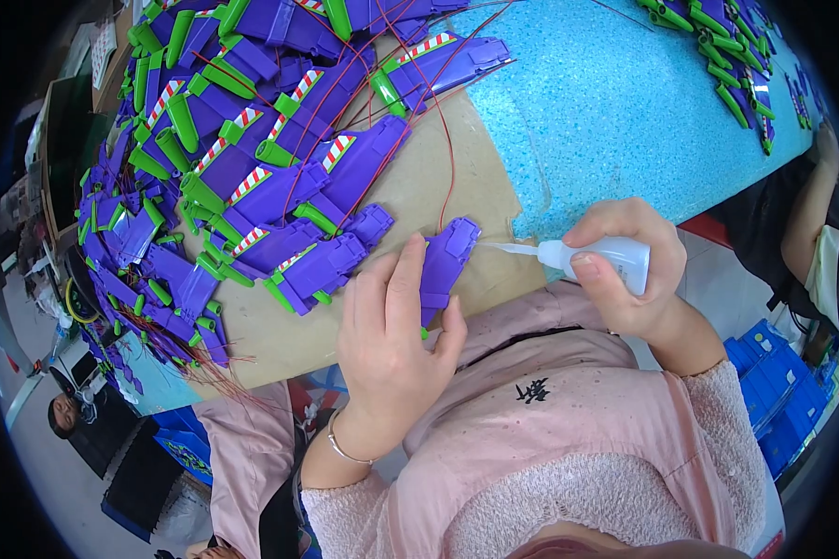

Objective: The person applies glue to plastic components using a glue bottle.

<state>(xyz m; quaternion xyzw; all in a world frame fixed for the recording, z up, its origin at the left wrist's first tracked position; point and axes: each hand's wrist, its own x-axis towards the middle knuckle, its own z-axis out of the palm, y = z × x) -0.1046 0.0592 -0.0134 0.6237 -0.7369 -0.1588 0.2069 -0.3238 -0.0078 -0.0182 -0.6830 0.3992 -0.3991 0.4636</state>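
My left hand [390, 326] lies against a purple plastic part [446, 263] at the table's near side, gripping it between thumb and fingers. A bit of green shows at its lower end, and a thin red wire reaches up from its top. My right hand [639, 256] is wrapped round a small white squeeze bottle [622, 258], held sideways. Its thin nozzle [517, 248] points left, and the tip is close to the part's upper right edge. Whether the tip touches is too fine to tell.
A large heap of purple and green parts [289, 186] with striped stickers and red wires fills the left of the table. More parts [732, 56] lie far right on the speckled blue surface [587, 121]. Blue crates [783, 391] stand lower right; another person's arm [811, 214] shows beyond.
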